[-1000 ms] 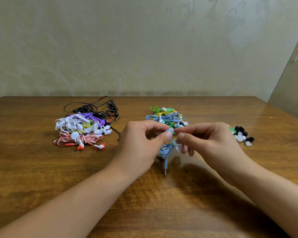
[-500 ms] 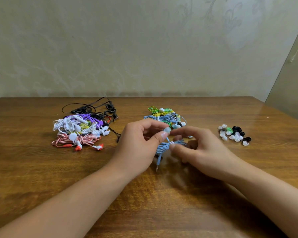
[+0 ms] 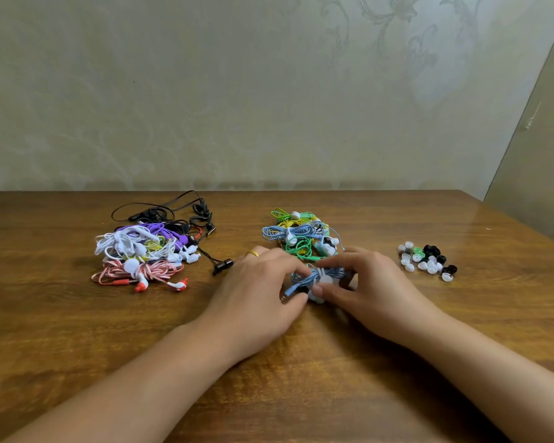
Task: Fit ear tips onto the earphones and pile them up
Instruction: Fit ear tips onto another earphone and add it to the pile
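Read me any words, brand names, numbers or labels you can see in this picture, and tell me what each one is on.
None: no readable text shows anywhere.
The blue earphones between the left hand and right hand show no print.
Both earphone piles, the ear tips, the table and the wall show none.

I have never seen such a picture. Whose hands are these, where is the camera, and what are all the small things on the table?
No machine here: a person works with bare hands, filmed by a camera worn on the head, looking down. The left hand and right hand together hold a bundled blue earphone low over the wooden table. To the left lies a mixed earphone pile, behind the hands a green and blue pile, and to the right loose ear tips, white, black and green.
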